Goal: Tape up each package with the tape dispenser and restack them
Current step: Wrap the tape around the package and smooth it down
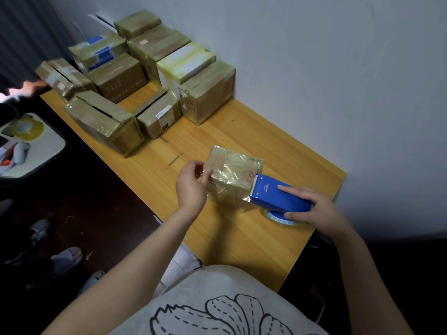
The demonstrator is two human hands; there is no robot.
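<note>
A small cardboard package (235, 169) wrapped in clear tape lies on the wooden table (242, 238) in front of me. My left hand (191, 183) pinches the loose end of the tape at the package's left side. My right hand (312, 209) grips the blue tape dispenser (275, 193), whose toothed edge sits against the package's right side. A stretch of clear tape runs from the dispenser across the package. The tape roll (281, 220) shows under the dispenser.
Several taped cardboard boxes (154, 76) are stacked at the far end of the table along the grey wall. A chair (29, 146) with a tape roll on it stands at the left. Feet and shoes are on the dark floor at lower left.
</note>
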